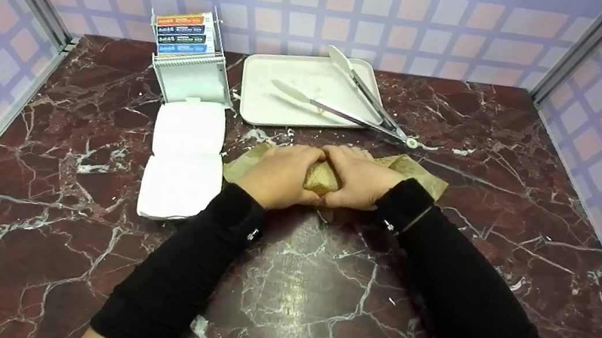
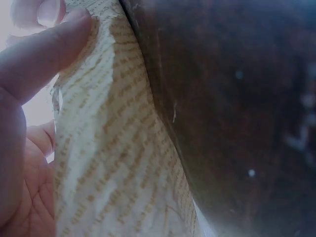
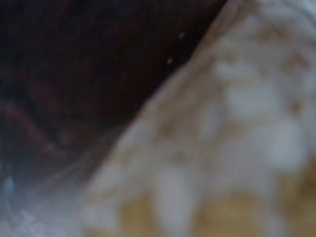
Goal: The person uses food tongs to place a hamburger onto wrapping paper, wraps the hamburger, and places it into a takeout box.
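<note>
In the head view a bundle in tan printed wrapping paper [image 1: 322,179] lies on the table, between both hands. My left hand [image 1: 285,177] grips its left side and my right hand [image 1: 360,180] its right side, thumbs close together at the near edge. Loose paper flares out past each hand. What the wrapper contains is hidden. Up close in the left wrist view, the thumb [image 2: 49,54] presses on the paper [image 2: 118,143], which carries rows of brown lettering. Blurred paper [image 3: 222,133] fills much of the right wrist view, with no hand visible there.
A white clamshell box [image 1: 181,182] lies open left of the hands. Behind it stands a rack [image 1: 191,76] of small boxes with coloured labels. Metal tongs [image 1: 351,117] with pale tips lie spread across a white tray [image 1: 254,107] at the back. Patterned walls enclose the dark marbled table [image 1: 283,300].
</note>
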`<action>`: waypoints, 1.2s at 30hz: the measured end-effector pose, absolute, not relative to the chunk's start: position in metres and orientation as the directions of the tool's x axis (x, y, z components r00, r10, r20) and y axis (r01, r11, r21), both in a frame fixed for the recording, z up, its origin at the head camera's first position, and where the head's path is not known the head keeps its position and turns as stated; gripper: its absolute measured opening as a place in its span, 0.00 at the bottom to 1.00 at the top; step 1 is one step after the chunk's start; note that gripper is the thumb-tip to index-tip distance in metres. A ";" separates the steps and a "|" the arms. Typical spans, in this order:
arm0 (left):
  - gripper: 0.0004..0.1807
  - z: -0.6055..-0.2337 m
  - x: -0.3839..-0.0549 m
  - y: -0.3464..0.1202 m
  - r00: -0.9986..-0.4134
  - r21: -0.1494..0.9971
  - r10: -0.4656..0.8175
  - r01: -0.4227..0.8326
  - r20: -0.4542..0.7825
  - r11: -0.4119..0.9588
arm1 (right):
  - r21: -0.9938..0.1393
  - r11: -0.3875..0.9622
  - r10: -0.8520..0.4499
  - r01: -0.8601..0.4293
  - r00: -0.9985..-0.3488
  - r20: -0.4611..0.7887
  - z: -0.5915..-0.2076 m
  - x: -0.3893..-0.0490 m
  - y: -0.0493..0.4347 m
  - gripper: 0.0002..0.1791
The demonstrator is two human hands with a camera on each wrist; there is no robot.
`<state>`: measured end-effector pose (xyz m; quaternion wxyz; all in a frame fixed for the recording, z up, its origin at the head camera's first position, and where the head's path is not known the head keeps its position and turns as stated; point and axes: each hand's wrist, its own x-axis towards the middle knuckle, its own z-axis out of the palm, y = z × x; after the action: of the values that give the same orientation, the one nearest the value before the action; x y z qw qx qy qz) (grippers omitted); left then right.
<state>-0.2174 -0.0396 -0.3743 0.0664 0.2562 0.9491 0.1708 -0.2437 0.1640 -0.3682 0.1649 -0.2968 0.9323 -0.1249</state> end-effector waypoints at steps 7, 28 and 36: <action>0.48 -0.374 -0.218 -0.040 -0.859 0.374 0.510 0.459 -0.045 0.806 | -0.311 0.799 -0.583 -0.515 -0.791 -0.188 -0.368 -0.240 0.164 0.54; 0.45 -0.367 -0.222 -0.062 -0.880 0.375 0.467 0.405 -0.088 0.833 | -0.181 0.789 -0.610 -0.587 -0.784 -0.118 -0.372 -0.219 0.160 0.50; 0.44 -0.358 -0.231 -0.095 -0.915 0.413 0.312 0.189 -0.255 0.891 | -0.159 0.782 -0.619 -0.602 -0.780 -0.093 -0.374 -0.217 0.162 0.48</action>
<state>-0.2311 -0.0946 -0.3584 0.1594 0.1306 0.9591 0.1938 -0.2167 0.1616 -0.3740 0.0702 -0.3245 0.9413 -0.0603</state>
